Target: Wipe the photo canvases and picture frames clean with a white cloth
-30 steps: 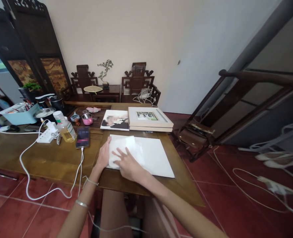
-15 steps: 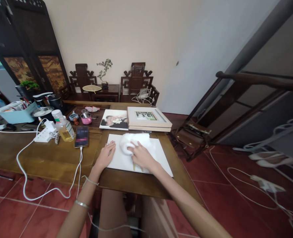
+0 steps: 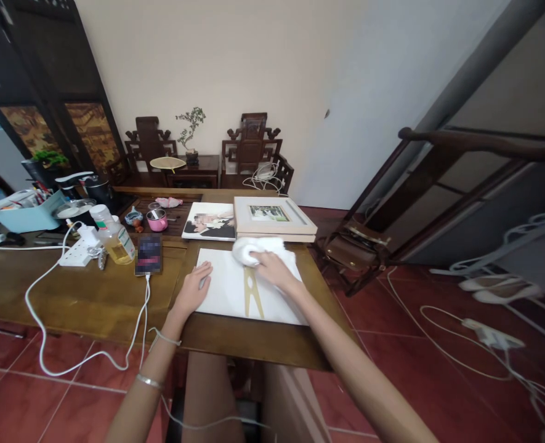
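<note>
A flat white panel lies on the wooden table in front of me, with a gold, forked flat piece on its face. My left hand rests flat on the panel's left edge, fingers stretched out and holding nothing. A bunched white cloth is under my right hand, whose fingers press and grip it against the far right part of the panel. The cloth and hand cover that corner, and some fingertips are hidden in the folds.
Behind the panel are a photo print and stacked picture frames. To the left stand a phone on a white cable, a bottle of yellowish liquid, a power strip and a pink cup. A wooden chair is at right.
My right hand has slid the white cloth away from me and to the right, uncovering more of the gold forked piece. My left hand stays on the panel's left edge.
</note>
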`<state>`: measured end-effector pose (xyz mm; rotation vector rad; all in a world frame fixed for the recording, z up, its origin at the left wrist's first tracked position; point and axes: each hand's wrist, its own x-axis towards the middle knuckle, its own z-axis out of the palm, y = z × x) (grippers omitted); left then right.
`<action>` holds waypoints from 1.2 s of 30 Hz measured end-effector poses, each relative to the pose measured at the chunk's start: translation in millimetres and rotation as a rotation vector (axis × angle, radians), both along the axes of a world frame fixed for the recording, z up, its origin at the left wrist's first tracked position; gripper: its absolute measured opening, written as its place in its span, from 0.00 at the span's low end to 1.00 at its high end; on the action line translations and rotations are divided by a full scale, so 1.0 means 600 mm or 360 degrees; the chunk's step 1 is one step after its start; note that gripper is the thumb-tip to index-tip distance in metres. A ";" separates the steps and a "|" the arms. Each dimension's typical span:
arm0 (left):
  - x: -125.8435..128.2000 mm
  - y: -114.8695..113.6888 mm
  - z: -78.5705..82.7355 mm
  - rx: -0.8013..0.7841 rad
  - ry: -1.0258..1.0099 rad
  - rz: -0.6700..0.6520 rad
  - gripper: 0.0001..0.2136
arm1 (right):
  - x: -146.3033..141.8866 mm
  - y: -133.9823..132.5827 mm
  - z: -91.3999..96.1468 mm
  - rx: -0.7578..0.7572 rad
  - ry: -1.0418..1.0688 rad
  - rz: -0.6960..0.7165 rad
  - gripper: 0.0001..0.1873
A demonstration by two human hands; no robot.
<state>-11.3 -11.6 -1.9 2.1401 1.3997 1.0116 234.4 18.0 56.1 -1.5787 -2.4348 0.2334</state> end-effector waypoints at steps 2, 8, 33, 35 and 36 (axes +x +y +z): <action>0.000 0.001 -0.001 0.0008 -0.0002 -0.0001 0.17 | 0.051 -0.019 -0.012 0.0029 -0.0010 -0.0067 0.24; -0.001 0.000 0.001 0.0016 0.0035 -0.0001 0.17 | 0.114 -0.166 -0.038 0.0128 0.0064 0.0234 0.23; -0.004 0.002 0.001 0.0007 0.0048 0.0005 0.18 | 0.098 -0.177 -0.031 0.0116 0.0005 0.0324 0.25; -0.004 0.003 0.002 0.0014 0.0055 0.0002 0.18 | 0.102 -0.234 -0.021 0.0062 0.0031 0.0385 0.26; -0.004 0.003 0.002 0.0013 0.0059 0.0001 0.18 | 0.104 -0.255 -0.015 0.0017 0.0035 0.0406 0.27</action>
